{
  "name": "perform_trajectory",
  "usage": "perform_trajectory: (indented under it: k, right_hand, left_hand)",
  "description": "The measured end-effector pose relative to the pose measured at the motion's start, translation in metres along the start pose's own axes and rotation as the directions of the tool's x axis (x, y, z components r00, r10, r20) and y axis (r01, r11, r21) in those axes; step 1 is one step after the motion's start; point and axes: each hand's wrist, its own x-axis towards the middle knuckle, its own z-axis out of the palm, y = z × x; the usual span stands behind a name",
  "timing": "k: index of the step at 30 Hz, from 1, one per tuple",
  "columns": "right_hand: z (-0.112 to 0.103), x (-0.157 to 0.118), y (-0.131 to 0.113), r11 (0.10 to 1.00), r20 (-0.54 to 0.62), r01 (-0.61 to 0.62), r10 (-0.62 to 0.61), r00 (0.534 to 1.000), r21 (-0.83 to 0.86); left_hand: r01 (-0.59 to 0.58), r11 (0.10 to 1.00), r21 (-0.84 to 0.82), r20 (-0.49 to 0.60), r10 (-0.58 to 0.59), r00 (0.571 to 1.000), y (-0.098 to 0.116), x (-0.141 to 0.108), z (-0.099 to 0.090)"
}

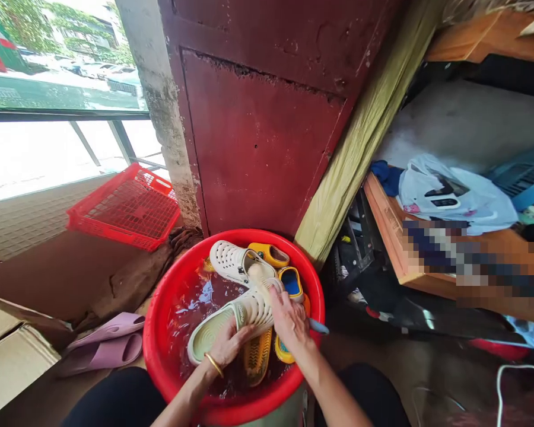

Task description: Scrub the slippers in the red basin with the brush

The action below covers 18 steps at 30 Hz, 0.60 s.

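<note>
A whitish clog (226, 326) with round holes is held over the red basin (153, 332). My left hand (231, 344), a gold bangle at its wrist, grips the clog by its strap side. My right hand (289, 317) is closed around a brush (319, 327); its grey-blue handle end sticks out on the right, and its pale head lies against the clog's toe. Behind them a second whitish clog (229, 259) rests in the basin. Several yellow clogs (273, 255) sit along the right side, one with a blue inside. Soapless-looking dark water (182, 314) fills the left part.
Pink slippers (122, 350) and a cardboard box (13, 362) lie left of the basin. A red crate (133, 207) stands behind them. A dark red door (262, 136) rises behind the basin; a wooden shelf (391, 237) with a plastic bag (458, 190) is on the right.
</note>
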Motion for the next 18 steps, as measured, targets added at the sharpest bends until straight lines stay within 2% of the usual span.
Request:
perform_trajectory:
  k: [2,4,6,8,9,11,15,16,18]
  right_hand:
    - [-0.008,0.002,0.015,0.994,-0.001,-0.11,0.11,0.994,-0.02]
    - [-0.011,-0.004,0.016,0.991,0.001,-0.136,0.136,0.991,-0.003]
    - [-0.007,-0.017,0.001,0.998,-0.002,-0.051,0.051,0.999,0.046]
    - [0.0,-0.029,-0.016,0.987,-0.029,0.101,-0.098,0.995,0.129]
    - [0.002,-0.032,-0.021,0.976,-0.054,0.148,-0.141,0.989,0.161]
    - [0.003,-0.03,-0.017,0.97,-0.102,0.151,-0.133,0.986,0.19]
    - [-0.009,-0.012,0.021,0.984,-0.115,-0.121,0.135,0.984,0.127]
    - [-0.011,-0.01,0.024,0.98,-0.105,-0.171,0.181,0.978,0.101]
    - [-0.009,-0.015,0.011,0.983,-0.082,-0.169,0.174,0.981,0.063]
  left_hand:
    - [-0.11,0.985,0.133,0.002,0.111,0.994,-0.011,0.001,0.0]
    - [-0.262,0.903,0.34,0.007,0.276,0.961,-0.024,0.001,0.001]
    - [-0.395,0.748,0.533,0.039,0.445,0.895,-0.037,0.0,0.002]
    - [-0.461,0.628,0.627,0.078,0.538,0.839,-0.045,-0.002,0.003]
    - [-0.469,0.595,0.652,0.098,0.547,0.831,-0.047,-0.002,0.002]
    - [-0.447,0.552,0.703,0.151,0.499,0.853,-0.046,-0.002,0.0]
    - [-0.354,0.461,0.814,0.236,0.294,0.926,-0.039,0.002,-0.004]
    - [-0.339,0.458,0.822,0.245,0.253,0.936,-0.04,0.003,-0.004]
    - [-0.327,0.465,0.823,0.267,0.193,0.944,-0.048,0.002,-0.003]
